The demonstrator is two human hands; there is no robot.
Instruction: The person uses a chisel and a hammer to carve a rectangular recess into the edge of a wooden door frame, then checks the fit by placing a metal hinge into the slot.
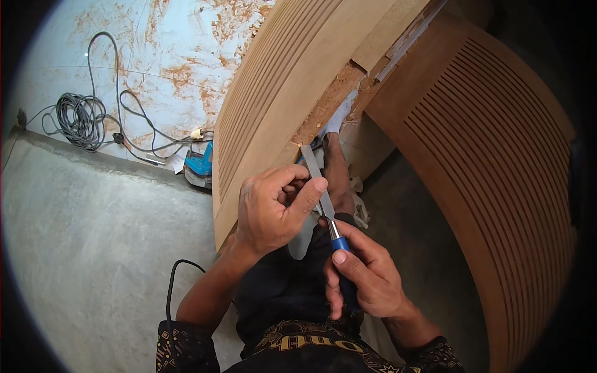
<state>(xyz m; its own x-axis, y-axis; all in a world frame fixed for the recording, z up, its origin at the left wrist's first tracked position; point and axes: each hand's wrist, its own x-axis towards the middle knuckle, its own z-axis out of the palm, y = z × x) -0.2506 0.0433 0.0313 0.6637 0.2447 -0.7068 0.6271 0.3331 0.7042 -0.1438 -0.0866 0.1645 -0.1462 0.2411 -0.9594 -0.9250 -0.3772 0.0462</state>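
A wood chisel [319, 180] with a flat steel blade and a blue handle lies across both my hands. My right hand [368, 273] is closed round its handle. Thumb and curled fingers of my left hand [272, 202] pinch the blade farther up. The chisel's tip meets the near end of a rough recess [329, 102] cut into the edge of a wooden panel [267, 118]. Parallel grooves run along this panel's left face. The left forearm side of my left hand is close to the panel's lower end.
A second curved, slatted wooden panel [429, 155] stands at the right. On the left, a blue power tool [199, 163] rests beside the panel, near a coiled black cable [79, 119] on a stained pale board [149, 37]. My leg [337, 165] is between the panels.
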